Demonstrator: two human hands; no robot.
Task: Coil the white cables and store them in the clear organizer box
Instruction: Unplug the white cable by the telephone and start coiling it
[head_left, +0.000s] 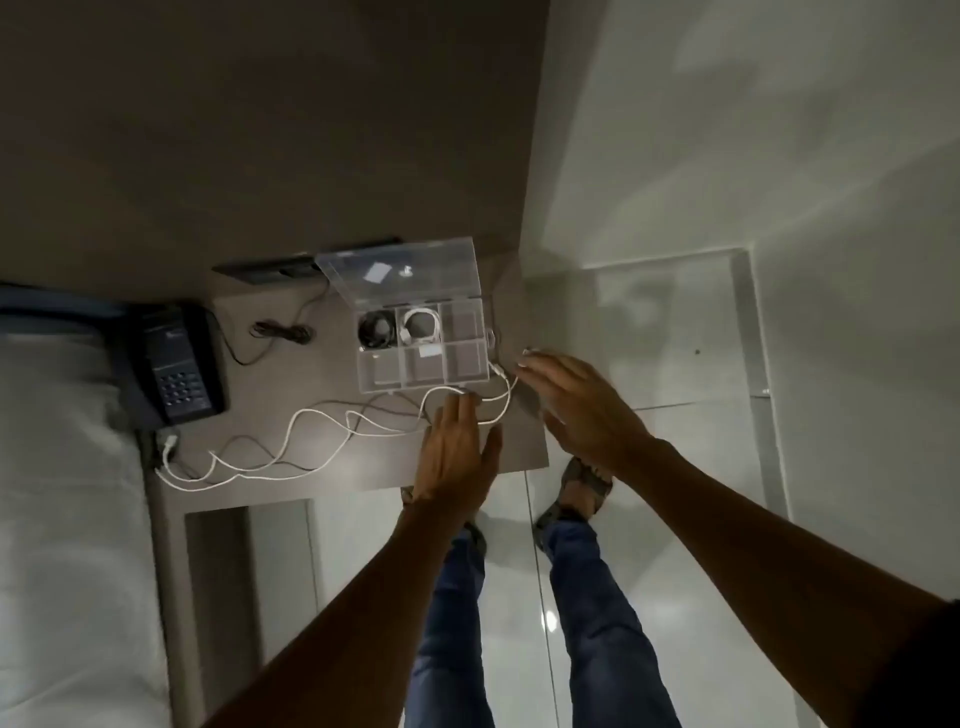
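A clear organizer box (470, 382) stands open on the grey bedside table (363, 467), its lid (400, 270) tilted back. One compartment holds a coiled white cable (422, 327); the one to its left holds a dark coil (377, 328). A loose white cable (291, 441) snakes across the table from the left edge to the box's right side. My left hand (457, 452) lies flat on that cable near the box's front, fingers spread. My right hand (576, 400) hovers open at the table's right edge, just beside the cable's end (500, 371).
A dark telephone (176, 364) sits at the table's left, with a bundled black cord (283, 332) behind the box's left. A white bed (67, 493) lies on the left. A glossy tiled floor and my legs are below; a wall socket panel (270, 270) sits at the back.
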